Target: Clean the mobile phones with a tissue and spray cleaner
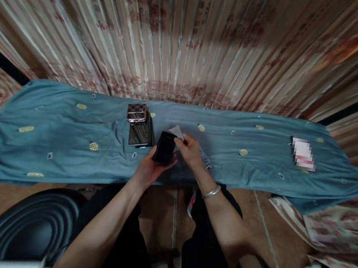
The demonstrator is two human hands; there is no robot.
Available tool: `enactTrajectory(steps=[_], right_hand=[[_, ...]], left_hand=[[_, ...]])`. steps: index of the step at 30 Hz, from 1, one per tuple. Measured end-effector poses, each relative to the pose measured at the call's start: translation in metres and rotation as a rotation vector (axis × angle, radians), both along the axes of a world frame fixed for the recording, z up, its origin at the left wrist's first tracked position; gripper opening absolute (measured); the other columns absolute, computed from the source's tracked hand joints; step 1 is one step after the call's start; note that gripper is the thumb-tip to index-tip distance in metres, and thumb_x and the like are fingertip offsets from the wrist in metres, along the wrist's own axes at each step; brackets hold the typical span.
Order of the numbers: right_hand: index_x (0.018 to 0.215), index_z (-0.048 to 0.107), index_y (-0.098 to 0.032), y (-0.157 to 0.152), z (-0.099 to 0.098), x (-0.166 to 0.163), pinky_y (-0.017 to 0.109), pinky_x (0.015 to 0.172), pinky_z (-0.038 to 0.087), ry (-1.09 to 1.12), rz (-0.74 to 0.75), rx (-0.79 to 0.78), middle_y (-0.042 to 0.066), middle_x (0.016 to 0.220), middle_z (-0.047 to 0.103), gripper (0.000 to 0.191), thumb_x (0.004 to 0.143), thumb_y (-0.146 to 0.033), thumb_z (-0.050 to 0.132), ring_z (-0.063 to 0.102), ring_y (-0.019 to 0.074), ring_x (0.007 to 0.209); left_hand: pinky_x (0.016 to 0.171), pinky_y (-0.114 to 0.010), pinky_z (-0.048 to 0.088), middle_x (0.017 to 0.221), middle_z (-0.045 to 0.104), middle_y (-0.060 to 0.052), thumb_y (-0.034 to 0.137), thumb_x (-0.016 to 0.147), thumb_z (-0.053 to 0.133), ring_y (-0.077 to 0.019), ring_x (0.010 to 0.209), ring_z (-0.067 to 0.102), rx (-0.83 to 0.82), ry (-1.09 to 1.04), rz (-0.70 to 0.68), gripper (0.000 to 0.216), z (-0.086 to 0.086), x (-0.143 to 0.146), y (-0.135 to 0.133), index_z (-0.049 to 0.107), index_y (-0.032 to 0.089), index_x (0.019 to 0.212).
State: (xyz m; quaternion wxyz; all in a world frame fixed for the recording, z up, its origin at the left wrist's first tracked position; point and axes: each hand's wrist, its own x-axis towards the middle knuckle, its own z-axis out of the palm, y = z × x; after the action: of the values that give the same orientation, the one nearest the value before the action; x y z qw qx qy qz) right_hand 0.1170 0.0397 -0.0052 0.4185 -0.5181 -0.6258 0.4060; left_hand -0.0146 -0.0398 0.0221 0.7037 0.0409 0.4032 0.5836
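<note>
A black, phone-like rectangular object (pixel 164 148) rests in my left hand (pixel 149 165), fingers wrapped round its lower end and side. With a pinch grip, my right hand (pixel 190 150) holds a pale, thin card-like piece (pixel 176 131) at the object's upper right corner. Whether the pale piece touches the object, I cannot tell. To the left of my left hand lies a stack of glossy dark flat items (pixel 141 132). On the stack's far end sits a small brown checkered box (pixel 137 112). A patterned flat item (pixel 204 159) is partly hidden behind my right wrist.
A blue-green cloth with yellow prints covers the long table (pixel 72 134). A white, blurred-out packet (pixel 303 154) lies at the right end. Striped curtains (pixel 188 39) hang behind. A black ringed round object (pixel 32 228) stands on the floor at lower left.
</note>
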Motion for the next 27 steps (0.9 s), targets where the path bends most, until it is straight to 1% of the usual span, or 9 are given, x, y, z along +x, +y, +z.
enactTrajectory(steps=[2,3,5,8,12,16,19,23,27], right_hand=[[0.070,0.065,-0.023,-0.004,0.002,0.002,0.026,0.063,0.041,-0.095,-0.010,0.057,-0.004,0.059,0.056,0.024,0.085,-0.040,0.059,0.052,0.0153,0.061],[0.074,0.068,-0.024,-0.006,0.003,0.002,0.027,0.066,0.044,-0.137,-0.012,0.094,-0.003,0.063,0.062,0.023,0.087,-0.039,0.058,0.057,0.0170,0.065],[0.089,0.074,-0.025,-0.009,0.004,0.002,0.030,0.076,0.049,-0.198,-0.004,0.170,0.002,0.080,0.075,0.021,0.091,-0.035,0.056,0.067,0.0214,0.081],[0.107,0.076,-0.025,-0.012,0.006,0.000,0.034,0.090,0.052,-0.255,0.028,0.243,0.006,0.104,0.080,0.028,0.094,-0.030,0.052,0.071,0.0243,0.101],[0.113,0.077,-0.024,-0.011,0.006,-0.001,0.037,0.098,0.053,-0.313,0.053,0.287,0.008,0.113,0.079,0.031,0.095,-0.027,0.052,0.072,0.0249,0.108],[0.123,0.073,-0.018,-0.014,0.009,-0.001,0.039,0.102,0.052,-0.343,0.107,0.367,0.011,0.120,0.077,0.036,0.099,-0.025,0.047,0.070,0.0253,0.113],[0.133,0.067,-0.016,-0.020,0.011,-0.001,0.042,0.110,0.048,-0.376,0.173,0.457,0.012,0.130,0.072,0.042,0.101,-0.023,0.042,0.065,0.0242,0.123],[0.140,0.061,-0.016,-0.027,0.014,-0.003,0.047,0.118,0.042,-0.462,0.259,0.524,0.014,0.141,0.065,0.045,0.100,-0.019,0.040,0.057,0.0250,0.134],[0.138,0.063,-0.013,-0.032,0.016,-0.008,0.049,0.119,0.042,-0.512,0.290,0.556,0.017,0.144,0.061,0.045,0.099,-0.017,0.041,0.055,0.0274,0.136]], left_hand=[[0.087,-0.044,0.059,0.098,0.077,-0.009,0.033,0.098,0.053,-0.0235,0.088,0.074,0.046,0.019,-0.056,0.023,0.000,0.000,-0.002,0.067,0.016,0.107],[0.089,-0.044,0.058,0.098,0.076,-0.010,0.034,0.098,0.053,-0.0228,0.089,0.073,0.060,0.038,-0.063,0.024,-0.001,0.000,-0.003,0.067,0.016,0.107],[0.090,-0.040,0.056,0.095,0.075,-0.009,0.034,0.098,0.054,-0.0198,0.085,0.071,0.067,0.083,-0.064,0.024,-0.003,0.000,-0.004,0.067,0.016,0.106],[0.086,-0.036,0.055,0.093,0.074,-0.008,0.032,0.097,0.057,-0.0181,0.082,0.069,0.071,0.126,-0.068,0.022,-0.005,0.002,-0.005,0.067,0.015,0.103],[0.086,-0.037,0.056,0.099,0.075,-0.006,0.031,0.091,0.062,-0.0204,0.089,0.070,0.139,0.177,-0.093,0.023,-0.008,0.005,-0.006,0.069,0.019,0.108],[0.094,-0.041,0.056,0.115,0.075,-0.007,0.027,0.085,0.068,-0.0237,0.105,0.069,0.153,0.227,-0.093,0.041,-0.010,0.007,-0.006,0.067,0.022,0.126],[0.096,-0.040,0.057,0.130,0.070,-0.008,0.023,0.083,0.069,-0.0246,0.116,0.067,0.159,0.241,-0.067,0.048,-0.010,0.010,-0.005,0.065,0.022,0.131],[0.103,-0.038,0.054,0.134,0.068,-0.010,0.021,0.091,0.058,-0.0226,0.126,0.062,0.162,0.194,0.003,0.038,-0.005,0.013,-0.002,0.065,0.018,0.128],[0.108,-0.038,0.050,0.127,0.071,-0.010,0.037,0.103,0.040,-0.0215,0.130,0.060,0.104,0.117,0.036,0.038,0.001,0.012,0.001,0.065,0.017,0.124]])
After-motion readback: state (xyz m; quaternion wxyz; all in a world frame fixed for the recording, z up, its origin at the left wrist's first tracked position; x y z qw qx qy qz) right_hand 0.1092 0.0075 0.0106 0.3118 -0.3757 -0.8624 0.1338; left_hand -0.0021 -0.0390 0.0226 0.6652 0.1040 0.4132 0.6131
